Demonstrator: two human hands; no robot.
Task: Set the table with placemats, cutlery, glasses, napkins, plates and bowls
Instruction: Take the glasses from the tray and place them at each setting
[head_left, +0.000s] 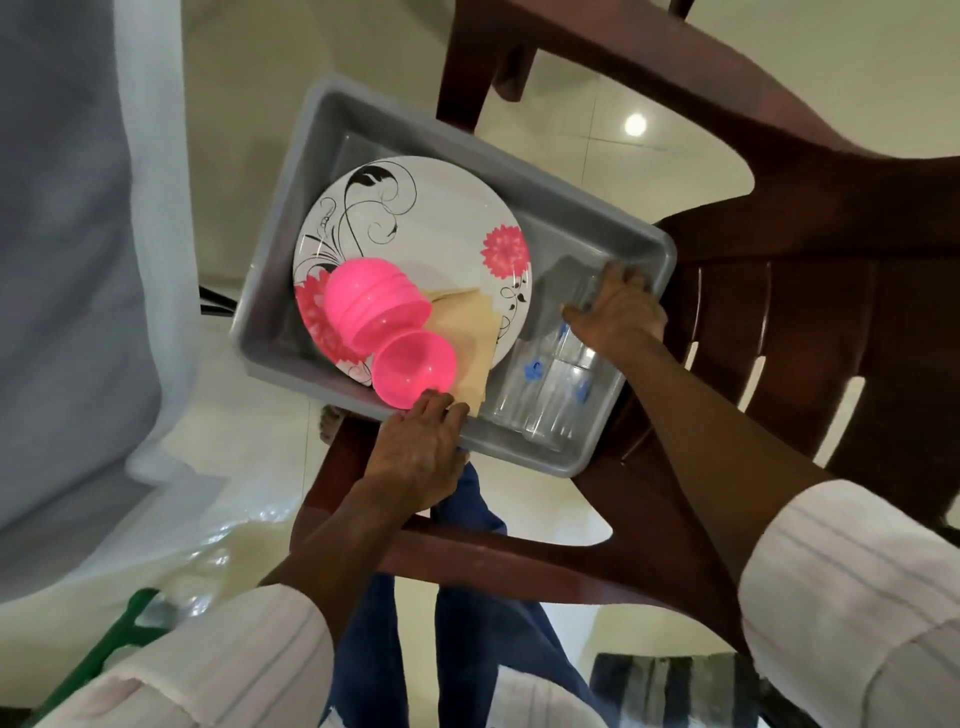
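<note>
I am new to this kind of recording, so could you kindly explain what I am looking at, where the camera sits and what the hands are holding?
There is no machine here. A person wears a wide-angle camera on the head, so the single picture looks down past their own arms. The left hand grips the near rim of a grey tub, and the right hand seems to grip its right side. The tub rests on a brown plastic chair. Inside it lie a flowered plate, pink bowls (some nested, one apart), a folded beige napkin and clear glasses with blue flowers. I can make out no cutlery or placemats.
</note>
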